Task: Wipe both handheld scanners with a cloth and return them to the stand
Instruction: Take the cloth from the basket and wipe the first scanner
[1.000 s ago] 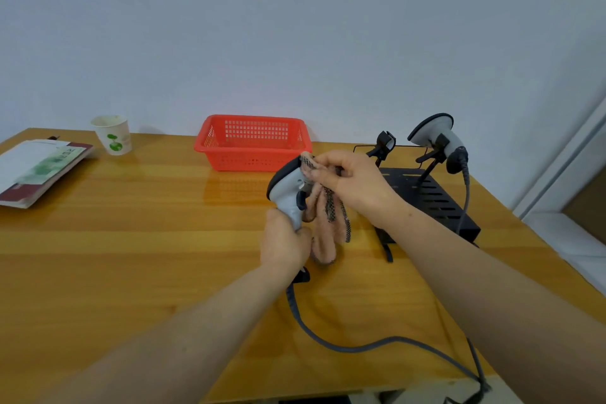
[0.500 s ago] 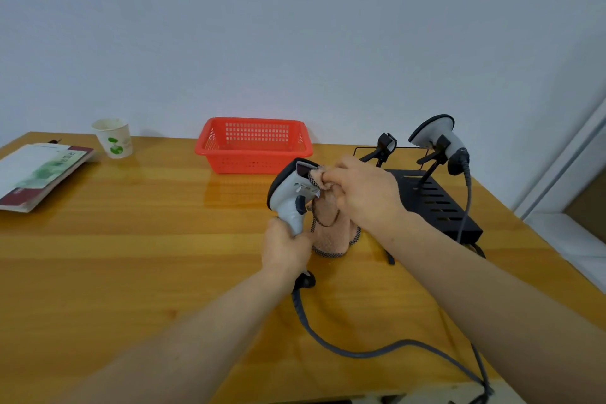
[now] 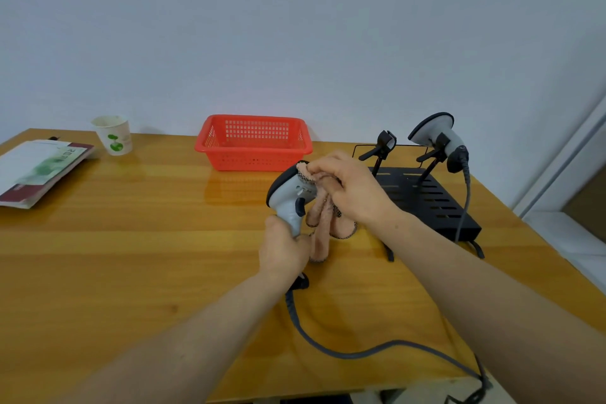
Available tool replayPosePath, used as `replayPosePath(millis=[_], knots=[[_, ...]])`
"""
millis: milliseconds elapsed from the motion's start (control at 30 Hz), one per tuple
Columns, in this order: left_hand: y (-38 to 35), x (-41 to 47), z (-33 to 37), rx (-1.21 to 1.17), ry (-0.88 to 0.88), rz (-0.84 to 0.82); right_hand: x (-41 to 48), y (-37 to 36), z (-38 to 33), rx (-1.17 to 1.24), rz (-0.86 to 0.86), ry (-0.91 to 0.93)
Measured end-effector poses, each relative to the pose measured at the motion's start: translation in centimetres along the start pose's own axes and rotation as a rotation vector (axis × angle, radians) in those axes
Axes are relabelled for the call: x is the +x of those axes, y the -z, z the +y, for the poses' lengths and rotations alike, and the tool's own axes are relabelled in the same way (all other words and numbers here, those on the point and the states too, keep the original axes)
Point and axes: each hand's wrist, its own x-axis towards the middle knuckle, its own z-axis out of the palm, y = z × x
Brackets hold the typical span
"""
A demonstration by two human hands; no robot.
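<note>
Grey-and-white scanner held upright above the table, just in front of the red basket. Left hand wraps the scanner's handle from below, fingers clenched around the grip; the head sticks out above the fist, trigger side facing right. Right hand pinches a pink cloth against the top of the scanner head, fingertips pressing the cloth's upper edge onto the head's rim. Rest of the cloth hangs loose below the right hand, between the two hands and just right of the handle, its lower end near the table; contact with the table unclear. Grey cable runs from the handle base under the left wrist and curves across the table to the front-right edge. Black stand sits right of the basket, behind the right forearm. Second scanner rests in the stand's right cradle, the one farther from the basket; left cradle empty. Paper cup and booklet well left of the basket.
</note>
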Motion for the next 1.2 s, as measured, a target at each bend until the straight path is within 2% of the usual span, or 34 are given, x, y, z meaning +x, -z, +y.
replayPosePath(millis=[167, 333, 400, 433, 500, 567, 733, 933, 1000, 1100, 1200], knots=[[0.3, 0.3, -0.1, -0.016, -0.005, 0.034, -0.6, 0.8, 1.1, -0.498, -0.065, 0.008], [-0.1, 0.2, -0.5, -0.038, 0.071, -0.004, -0.6, 1.1, 1.5, -0.715, -0.044, 0.119], [0.0, 0.5, -0.6, -0.086, 0.068, 0.026, -0.5, 1.8, 2.5, -0.901, -0.102, -0.023], [0.2, 0.7, -0.6, -0.097, 0.054, 0.039, -0.6, 2.2, 3.1, -0.911, -0.111, -0.142], [0.4, 0.9, -0.4, -0.111, 0.03, 0.045, -0.7, 2.9, 3.7, -0.683, -0.064, -0.347], [0.5, 0.8, -0.1, -0.118, 0.022, 0.038, -0.6, 3.2, 3.8, -0.295, 0.036, -0.449], [0.2, 0.5, 0.3, -0.117, -0.003, 0.026, -0.1, 3.2, 1.6, 0.379, 0.223, -0.494], [0.4, 0.0, 0.7, -0.118, -0.008, 0.021, 0.2, 2.4, 0.4, 0.911, 0.165, -0.583], [0.5, 0.0, 0.7, -0.113, -0.017, 0.022, 0.1, 2.2, 0.7, 0.944, 0.16, -0.55], [0.5, -0.4, 0.8, -0.092, -0.03, 0.026, -0.2, 1.5, 1.0, 0.682, 0.145, -0.438], [0.3, -0.8, 0.9, -0.086, -0.055, 0.027, -0.3, 1.1, 1.2, 0.663, 0.166, -0.504]])
